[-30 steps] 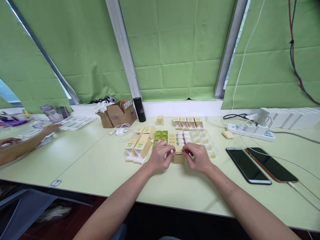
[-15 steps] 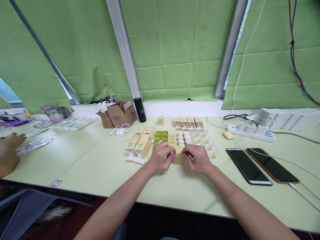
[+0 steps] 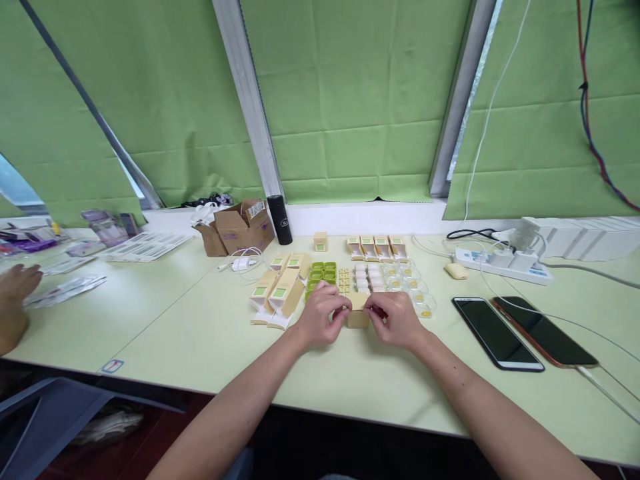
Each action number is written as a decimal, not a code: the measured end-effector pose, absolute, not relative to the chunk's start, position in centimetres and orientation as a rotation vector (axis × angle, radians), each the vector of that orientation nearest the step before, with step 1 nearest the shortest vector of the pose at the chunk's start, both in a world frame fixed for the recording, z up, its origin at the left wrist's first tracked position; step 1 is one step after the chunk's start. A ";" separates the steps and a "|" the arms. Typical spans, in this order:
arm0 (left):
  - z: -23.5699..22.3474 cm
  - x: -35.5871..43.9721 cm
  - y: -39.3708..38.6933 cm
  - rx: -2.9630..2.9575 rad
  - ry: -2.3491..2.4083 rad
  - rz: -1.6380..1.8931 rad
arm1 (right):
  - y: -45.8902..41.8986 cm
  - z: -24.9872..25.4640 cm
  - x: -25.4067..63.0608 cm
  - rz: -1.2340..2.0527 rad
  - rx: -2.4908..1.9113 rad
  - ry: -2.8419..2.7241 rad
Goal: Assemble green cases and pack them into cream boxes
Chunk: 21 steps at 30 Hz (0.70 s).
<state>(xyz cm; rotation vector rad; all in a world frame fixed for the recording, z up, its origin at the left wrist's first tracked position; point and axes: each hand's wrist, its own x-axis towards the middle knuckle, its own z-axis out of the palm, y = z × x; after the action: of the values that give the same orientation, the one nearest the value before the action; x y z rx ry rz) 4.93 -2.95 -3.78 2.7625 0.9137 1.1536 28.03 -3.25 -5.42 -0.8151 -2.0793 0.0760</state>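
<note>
A small tan cardboard box (image 3: 358, 319) stands on the table between my hands. My left hand (image 3: 324, 313) pinches its left side near the top, thumb and fingers closed. On the opposite side my right hand (image 3: 396, 316) grips the top edge the same way. Just beyond lie green square cups (image 3: 323, 270), small yellow pieces (image 3: 345, 280), pinkish-white small items (image 3: 367, 275) and clear plastic domes (image 3: 411, 283) with yellow centres. Left of my left hand are flattened tan cartons (image 3: 285, 293) with green labels. The box's inside is hidden.
Several open tan cartons (image 3: 377, 248) and one closed box (image 3: 321, 241) sit farther back. Two phones (image 3: 499, 333) lie at right by a power strip (image 3: 503, 265). A brown carton (image 3: 240, 230) and black bottle (image 3: 279, 220) stand behind. Another person's hand (image 3: 19, 287) is far left.
The top flap of the small box looks flatter, pressed down between my fingers. My hands have barely moved. The other person's hand at far left has shifted slightly left.
</note>
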 end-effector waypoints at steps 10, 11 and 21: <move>-3.9 5.1 -2.9 2.704 1.097 1.147 | -3.2 -4.8 28.7 0.150 -0.880 -2.197; -4.0 5.1 -2.7 2.676 1.178 1.168 | -3.2 -4.6 28.9 0.162 -0.897 -2.208; -4.6 5.0 -1.9 2.674 1.467 1.058 | -2.6 -3.8 29.6 0.035 -1.279 -2.238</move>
<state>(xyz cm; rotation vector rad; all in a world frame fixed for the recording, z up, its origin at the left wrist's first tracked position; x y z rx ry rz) 4.95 -1.90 -4.64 2.6735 1.4670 1.0579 29.60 -2.59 -3.77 -1.2794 -2.2380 0.0347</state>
